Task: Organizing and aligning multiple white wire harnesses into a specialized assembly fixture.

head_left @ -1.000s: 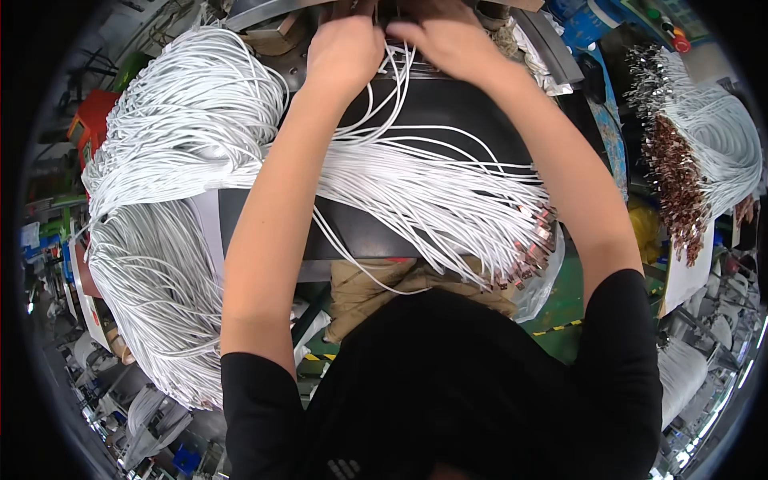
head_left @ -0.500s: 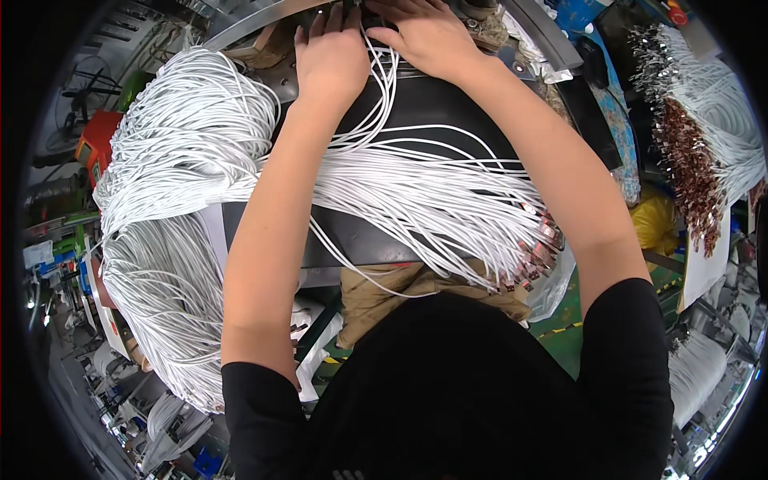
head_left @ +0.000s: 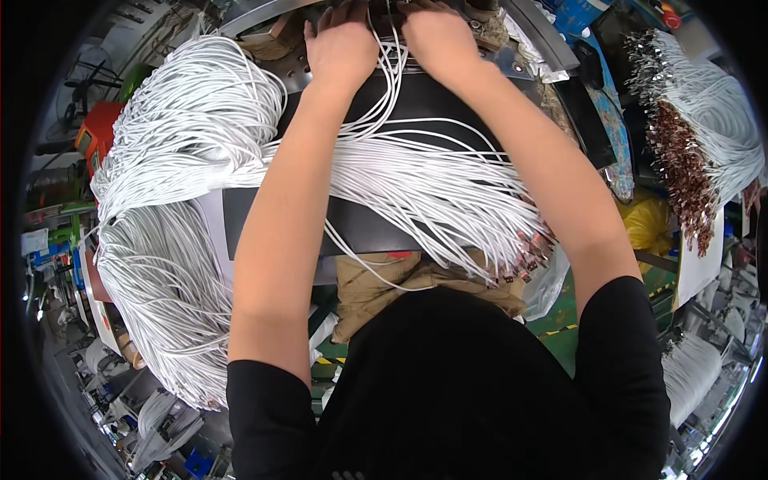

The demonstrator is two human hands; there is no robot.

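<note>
At the top edge, my left hand is bent over at the wrist, its fingers curled and partly hidden. A white wire runs up along its inner side into the fingers. My right hand faces it across a narrow gap, fingers bent inward at another white wire; its fingertips are hard to see. Several loose white wires hang from between the hands, looping down onto the black work surface. Beneath my forearms lies a thick bundle of white wires, with coppery metal terminals at its right end.
A big coiled heap of white wires rises on the left, with more draped below. A metal bar slants at the upper right. Another wire bundle with copper-coloured ends sits far right, near a yellow bag. Brown cloth lies near my body.
My right hand has shifted slightly right, its fingers now bent more inward. My left hand has risen a little and moved right. The view has tilted slightly; the wire bundle stays in place.
</note>
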